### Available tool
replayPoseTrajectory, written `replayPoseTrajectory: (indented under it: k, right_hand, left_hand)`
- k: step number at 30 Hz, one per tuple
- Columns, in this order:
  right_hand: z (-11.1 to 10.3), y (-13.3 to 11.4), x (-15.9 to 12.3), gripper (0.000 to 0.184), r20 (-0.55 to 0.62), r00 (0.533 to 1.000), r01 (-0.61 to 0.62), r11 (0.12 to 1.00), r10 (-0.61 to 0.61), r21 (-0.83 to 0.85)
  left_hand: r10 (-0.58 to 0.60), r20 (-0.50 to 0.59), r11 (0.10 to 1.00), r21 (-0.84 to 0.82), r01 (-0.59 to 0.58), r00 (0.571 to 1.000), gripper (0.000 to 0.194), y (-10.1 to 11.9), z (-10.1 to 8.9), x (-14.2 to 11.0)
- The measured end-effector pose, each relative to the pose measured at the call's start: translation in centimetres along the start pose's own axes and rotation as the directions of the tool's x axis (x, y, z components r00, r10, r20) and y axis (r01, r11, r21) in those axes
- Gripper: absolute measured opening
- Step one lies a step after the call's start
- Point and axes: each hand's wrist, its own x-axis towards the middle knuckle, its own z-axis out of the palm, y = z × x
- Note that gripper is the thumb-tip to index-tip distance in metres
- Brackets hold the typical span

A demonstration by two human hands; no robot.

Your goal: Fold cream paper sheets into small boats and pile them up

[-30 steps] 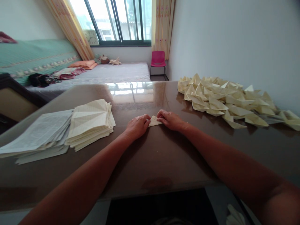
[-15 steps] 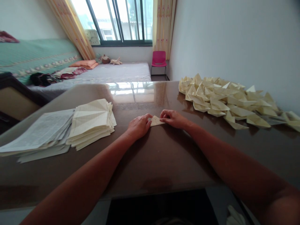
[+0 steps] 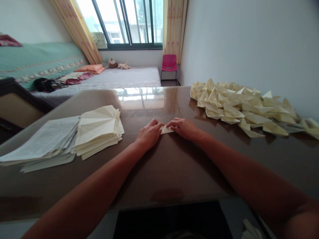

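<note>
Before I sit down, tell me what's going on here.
A person's left hand and right hand are both on a small folded paper, flat on the table. On the left lie a stack of creased paper and some printed sheets; on the right, by the wall, is a heap of folded paper boats.

Left hand (image 3: pixel 149 133) and right hand (image 3: pixel 184 128) close together at middle of worktop (image 3: pixel 169 166), fingers of both on small folded paper (image 3: pixel 166 130), largely covered by them. To left, stack of creased cream sheets (image 3: pixel 96 127), its left side against printed sheets (image 3: pixel 45 136). To right, heap of folded paper boats (image 3: pixel 231 103), near wall (image 3: pixel 244 43). Beyond worktop, bed (image 3: pixel 129 74) with orange pillows (image 3: pixel 91 68) and soft toys (image 3: pixel 113 63); pink chair (image 3: pixel 169 63) below curtain (image 3: pixel 173 30), beside bed; window (image 3: pixel 127 23) behind.
</note>
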Motion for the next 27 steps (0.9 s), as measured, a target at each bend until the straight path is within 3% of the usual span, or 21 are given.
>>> replayPoseTrajectory:
  k: [4, 10, 15, 27]
  right_hand:
    - [-0.9, -0.9, -0.5, 0.029, 0.066, 0.998, 0.021, 0.986, -0.011, -0.163]
    - [-2.5, -2.7, -1.3, 0.033, 0.202, 0.979, 0.086, 0.938, -0.018, -0.336]
    - [-3.9, -4.5, -2.1, 0.035, 0.282, 0.958, 0.073, 0.901, 0.056, -0.428]
    - [-3.4, -5.2, -2.4, 0.033, 0.296, 0.953, 0.084, 0.873, 0.071, -0.480]
  left_hand:
    - [0.107, 0.003, 0.993, 0.047, -0.107, 0.994, 0.029, -0.1, -0.3, -0.1]
    - [0.136, 0.119, 0.970, 0.186, -0.156, 0.984, 0.028, 0.3, -2.2, -0.5]
    - [0.180, 0.198, 0.951, 0.215, -0.222, 0.964, 0.026, 0.3, -3.2, -1.0]
    - [0.200, 0.304, 0.957, 0.143, -0.252, 0.931, 0.030, -0.3, -4.7, -1.1]
